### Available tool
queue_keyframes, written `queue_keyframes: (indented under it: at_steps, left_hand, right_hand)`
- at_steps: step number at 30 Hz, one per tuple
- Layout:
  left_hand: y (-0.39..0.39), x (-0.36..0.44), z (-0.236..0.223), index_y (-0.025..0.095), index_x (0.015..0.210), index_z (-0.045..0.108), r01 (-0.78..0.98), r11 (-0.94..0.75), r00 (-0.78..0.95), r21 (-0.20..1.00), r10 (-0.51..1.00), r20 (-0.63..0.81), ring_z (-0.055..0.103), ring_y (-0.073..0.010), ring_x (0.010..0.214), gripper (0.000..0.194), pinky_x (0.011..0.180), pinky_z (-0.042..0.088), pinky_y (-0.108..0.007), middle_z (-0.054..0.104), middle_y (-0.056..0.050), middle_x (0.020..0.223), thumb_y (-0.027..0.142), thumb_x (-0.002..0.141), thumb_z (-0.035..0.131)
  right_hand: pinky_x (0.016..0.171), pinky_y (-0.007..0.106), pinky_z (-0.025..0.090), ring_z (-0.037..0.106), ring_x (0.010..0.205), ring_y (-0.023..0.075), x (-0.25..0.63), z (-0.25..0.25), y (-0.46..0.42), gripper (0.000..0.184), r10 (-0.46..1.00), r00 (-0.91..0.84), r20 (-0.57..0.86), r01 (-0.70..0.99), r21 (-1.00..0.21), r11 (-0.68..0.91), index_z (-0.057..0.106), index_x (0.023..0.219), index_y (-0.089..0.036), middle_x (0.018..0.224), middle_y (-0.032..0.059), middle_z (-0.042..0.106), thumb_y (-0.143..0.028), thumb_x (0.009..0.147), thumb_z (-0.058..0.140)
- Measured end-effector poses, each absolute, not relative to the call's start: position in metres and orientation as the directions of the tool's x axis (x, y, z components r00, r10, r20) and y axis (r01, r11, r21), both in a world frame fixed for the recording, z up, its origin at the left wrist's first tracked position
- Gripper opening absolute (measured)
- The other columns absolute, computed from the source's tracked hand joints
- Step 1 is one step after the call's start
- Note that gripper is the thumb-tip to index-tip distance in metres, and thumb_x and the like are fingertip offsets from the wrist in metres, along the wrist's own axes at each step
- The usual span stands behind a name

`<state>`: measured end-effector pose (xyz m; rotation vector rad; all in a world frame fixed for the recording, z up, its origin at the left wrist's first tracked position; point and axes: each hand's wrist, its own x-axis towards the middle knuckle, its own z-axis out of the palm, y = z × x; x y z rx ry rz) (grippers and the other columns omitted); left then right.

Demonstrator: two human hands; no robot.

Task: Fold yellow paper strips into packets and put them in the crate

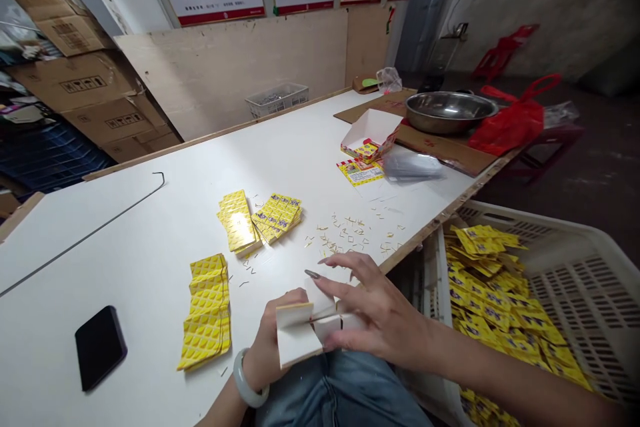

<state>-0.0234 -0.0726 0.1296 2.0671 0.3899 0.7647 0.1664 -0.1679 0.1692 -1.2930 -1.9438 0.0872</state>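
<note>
My left hand (pixel 270 340) is closed around a small stack of cards (pixel 297 343), their plain white sides showing and a thin yellow edge at the top. My right hand (pixel 373 300) grips the right part of the same cards, thumb below, with index and middle fingers raised over them. The cards bend and part along lines between the two hands, above my lap. Ahead on the table lie a stack of yellow patterned cards (pixel 237 220) and a fanned pile of yellow printed cards (pixel 277 217). Left of my hands is a longer, creased stack of yellow card strips (pixel 206 310).
Small paper scraps (pixel 345 233) litter the white table (pixel 165 227). A phone (pixel 101 348) and a thin metal rod (pixel 90 237) lie leftward. An open carton (pixel 373 130), clear plastic sleeves (pixel 410 165) and a steel basin (pixel 450 112) stand far right. A white crate (pixel 560 233) holds yellow packets.
</note>
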Motion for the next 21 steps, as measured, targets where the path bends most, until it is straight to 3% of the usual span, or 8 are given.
queue_keyframes:
  at_steps: [4,8,11,15,19,21]
  left_hand:
    - [-0.077,-0.019,0.146,0.018,0.067,0.060,-0.065,-0.631,0.802,0.773,0.428,0.417,0.054,-0.0140,0.062,0.018,0.059,0.045,-0.025,0.059,-0.002,0.066,0.031,0.078,0.064]
    - [-0.078,-0.021,0.149,0.017,0.069,0.056,0.126,-0.528,0.774,0.840,0.582,0.250,0.050,-0.0121,0.054,0.020,0.050,0.041,-0.023,0.055,0.001,0.061,0.033,0.079,0.063]
    - [-0.070,-0.030,0.151,0.017,0.080,0.057,0.212,-0.460,0.821,0.862,0.562,0.098,0.052,-0.0128,0.060,0.018,0.054,0.043,-0.022,0.059,0.000,0.069,0.031,0.075,0.067]
    - [-0.056,-0.039,0.159,0.021,0.114,0.056,0.082,-0.409,0.905,0.909,0.412,0.104,0.058,-0.0174,0.087,0.038,0.072,0.050,-0.026,0.061,-0.008,0.104,0.028,0.078,0.066]
    - [-0.054,-0.036,0.165,0.020,0.091,0.067,0.099,-0.460,0.905,0.882,0.411,0.112,0.059,-0.0146,0.079,0.013,0.071,0.046,-0.025,0.066,-0.005,0.088,0.025,0.086,0.057]
    - [-0.055,-0.033,0.164,0.019,0.083,0.067,0.149,-0.491,0.875,0.858,0.470,0.117,0.058,-0.0128,0.071,0.016,0.067,0.044,-0.024,0.066,-0.003,0.077,0.026,0.088,0.054]
  right_hand:
    - [0.098,0.036,0.042,0.055,0.111,0.0202,0.166,0.153,-0.164,0.041,0.814,-0.231,0.532,0.558,-0.613,0.559,0.058,0.117,-0.018,0.114,0.0118,0.063,-0.036,0.081,0.065]
    - [0.074,0.022,0.047,0.065,0.081,0.0144,0.162,0.147,-0.168,0.028,0.890,-0.170,0.423,0.526,-0.725,0.445,0.064,0.107,-0.016,0.091,0.0082,0.071,-0.033,0.086,0.060]
    - [0.060,0.019,0.041,0.060,0.065,0.0106,0.164,0.153,-0.172,0.024,0.939,-0.158,0.305,0.508,-0.790,0.342,0.068,0.095,-0.015,0.075,0.0038,0.068,-0.032,0.089,0.054]
    - [0.049,0.018,0.031,0.045,0.052,0.0070,0.170,0.162,-0.170,0.037,0.981,-0.129,0.142,0.448,-0.875,0.185,0.067,0.072,-0.011,0.054,-0.0015,0.051,-0.037,0.090,0.049]
    - [0.049,0.018,0.033,0.045,0.051,0.0073,0.170,0.159,-0.167,0.043,0.984,-0.166,0.069,0.479,-0.866,0.141,0.067,0.069,-0.012,0.052,-0.0019,0.050,-0.043,0.091,0.047]
    - [0.054,0.018,0.040,0.055,0.058,0.0101,0.171,0.157,-0.167,0.039,0.988,-0.145,0.051,0.526,-0.842,0.120,0.068,0.080,-0.013,0.062,0.0003,0.060,-0.044,0.090,0.047]
